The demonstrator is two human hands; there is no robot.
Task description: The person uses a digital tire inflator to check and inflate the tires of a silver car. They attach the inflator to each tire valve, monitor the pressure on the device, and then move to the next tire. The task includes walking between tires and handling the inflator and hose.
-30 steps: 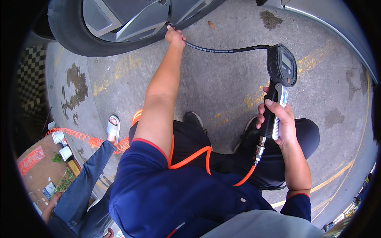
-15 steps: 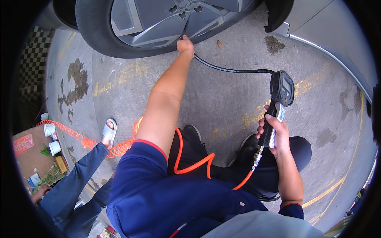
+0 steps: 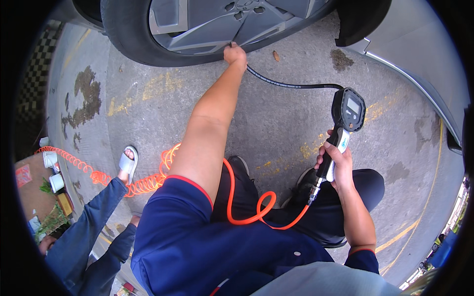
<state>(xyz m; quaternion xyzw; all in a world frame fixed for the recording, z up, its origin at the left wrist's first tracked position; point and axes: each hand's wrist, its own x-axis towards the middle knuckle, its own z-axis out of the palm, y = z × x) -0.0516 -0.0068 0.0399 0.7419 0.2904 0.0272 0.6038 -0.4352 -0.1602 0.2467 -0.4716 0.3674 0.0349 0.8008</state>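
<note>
My left hand (image 3: pixel 235 55) reaches to the lower rim of a grey alloy wheel (image 3: pixel 197 38), its fingers closed round the end of a thin black air hose (image 3: pixel 289 86). What the hose end meets at the wheel is hidden by my fingers. On the right, my right hand (image 3: pixel 340 165) is wrapped round the black grip of a tire inflator gauge (image 3: pixel 351 111) with a small screen and a white lever. An orange air hose (image 3: pixel 247 220) joins the metal fitting at the bottom of its grip and loops across my lap.
The black tire (image 3: pixel 143 55) stands on stained concrete (image 3: pixel 276 128). A silver car body panel (image 3: pixel 419 54) curves along the upper right. Coiled orange hose (image 3: pixel 145 186) runs leftward past another person's sandalled foot (image 3: pixel 128 163). White pots (image 3: pixel 57 182) stand at the far left.
The gauge has tilted slightly and come a little left with my right hand. The orange hose now curls into a loop over my lap. My left hand stays at the wheel.
</note>
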